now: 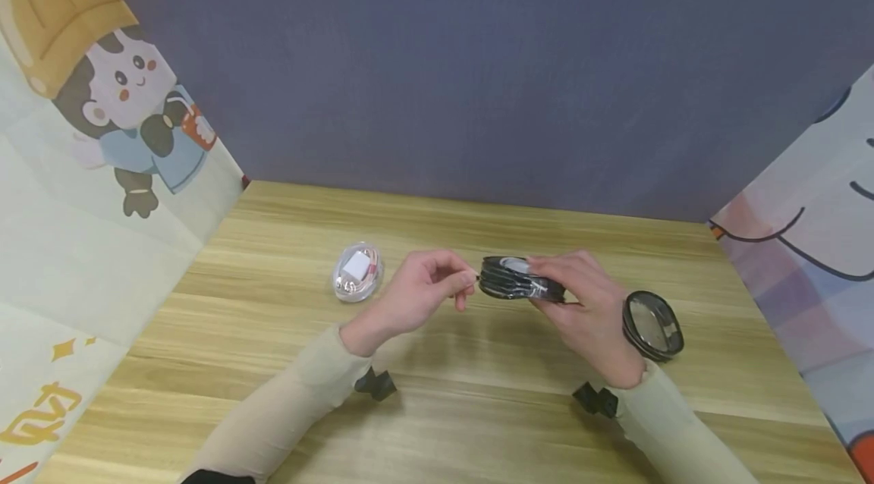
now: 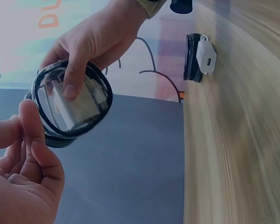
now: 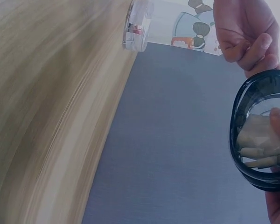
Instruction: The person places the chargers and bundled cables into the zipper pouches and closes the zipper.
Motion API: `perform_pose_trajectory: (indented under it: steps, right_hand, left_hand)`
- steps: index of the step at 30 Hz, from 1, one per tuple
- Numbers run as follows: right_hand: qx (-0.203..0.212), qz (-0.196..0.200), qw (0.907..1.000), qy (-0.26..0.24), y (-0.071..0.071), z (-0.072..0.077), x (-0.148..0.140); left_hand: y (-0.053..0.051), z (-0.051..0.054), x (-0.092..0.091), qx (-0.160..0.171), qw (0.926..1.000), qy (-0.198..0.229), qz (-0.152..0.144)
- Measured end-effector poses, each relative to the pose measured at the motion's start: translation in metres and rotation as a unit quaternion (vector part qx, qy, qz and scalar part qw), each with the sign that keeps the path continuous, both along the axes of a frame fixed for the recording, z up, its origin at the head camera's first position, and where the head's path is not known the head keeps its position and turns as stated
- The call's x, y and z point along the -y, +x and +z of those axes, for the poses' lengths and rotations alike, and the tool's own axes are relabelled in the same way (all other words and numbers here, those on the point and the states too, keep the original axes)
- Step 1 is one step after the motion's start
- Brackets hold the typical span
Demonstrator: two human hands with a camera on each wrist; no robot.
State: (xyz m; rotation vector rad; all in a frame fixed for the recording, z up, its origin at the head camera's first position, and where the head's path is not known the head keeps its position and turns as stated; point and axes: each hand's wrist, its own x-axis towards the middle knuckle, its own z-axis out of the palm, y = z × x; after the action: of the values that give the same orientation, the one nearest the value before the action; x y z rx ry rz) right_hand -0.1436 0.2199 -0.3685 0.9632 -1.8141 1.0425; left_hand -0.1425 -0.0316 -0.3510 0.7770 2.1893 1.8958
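Head view, right hand (image 1: 592,311) gripping black-rimmed case (image 1: 510,281), left hand (image 1: 418,290) pinching its edge, yellow lettering (image 1: 34,427) hard to read.

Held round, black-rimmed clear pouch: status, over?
Right hand grips pouch above wood-grain table. Left hand pinches at its edge. No obstruction visible between hands.

Screened-in tabletop workspace, wood-grain table (image 1: 492,431), blue-grey backdrop (image 1: 464,74), cartoon-printed sheets (image 1: 48,188) either side
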Motion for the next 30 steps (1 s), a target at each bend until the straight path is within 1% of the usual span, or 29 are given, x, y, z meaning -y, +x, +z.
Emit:
perform_pose_trajectory:
  steps: [3,6,8,10,12,14,16,18,20,22,24,27,30]
  right_hand:
    - [-0.002,-0.005,1.0000,0.001,0.000,0.000,0.002]
    - [0.017,-0.002,0.9998,-0.010,0.002,0.000,0.004]
    - [0.039,0.012,0.9987,-0.029,0.004,0.000,0.005]
    - [0.066,0.043,0.9950,-0.060,0.006,0.000,0.006]
    - [0.092,0.090,0.9861,-0.105,0.008,0.000,0.007]
    - [0.116,0.146,0.9703,-0.154,0.009,0.000,0.008]
    - [0.137,0.190,0.9532,-0.191,0.010,0.000,0.007]
    - [0.156,0.217,0.9402,-0.211,0.011,0.000,0.005]
    - [0.168,0.228,0.9350,-0.214,0.011,-0.001,0.003]
    - [0.168,0.230,0.9352,-0.210,0.011,-0.002,0.001]
    - [0.159,0.229,0.9377,-0.207,0.011,-0.002,0.001]
    - [0.128,0.226,0.9446,-0.200,0.010,-0.002,0.002]
    - [0.099,0.218,0.9518,-0.191,0.010,0.001,0.004]
  left_hand:
    - [0.001,0.001,-0.001,-0.001,1.0000,-0.003,0.000]
    - [0.002,0.004,-0.002,0.006,0.9999,-0.008,0.008]
    - [0.002,0.006,-0.002,0.014,0.9998,-0.007,0.012]
    - [0.002,0.007,-0.002,0.023,0.9997,-0.005,0.012]
    - [0.002,0.008,-0.001,0.031,0.9995,0.000,0.010]
    - [0.001,0.008,0.000,0.038,0.9992,0.006,0.010]
    - [0.001,0.008,0.002,0.047,0.9987,0.010,0.018]
    - [0.000,0.008,0.003,0.055,0.9980,0.015,0.025]
    - [0.000,0.007,0.004,0.059,0.9977,0.017,0.030]
    - [0.000,0.007,0.005,0.059,0.9978,0.015,0.028]
    - [0.000,0.008,0.005,0.055,0.9982,0.010,0.025]
    - [0.001,0.008,0.005,0.047,0.9986,-0.002,0.025]
    - [0.003,0.009,0.005,0.042,0.9984,-0.015,0.033]
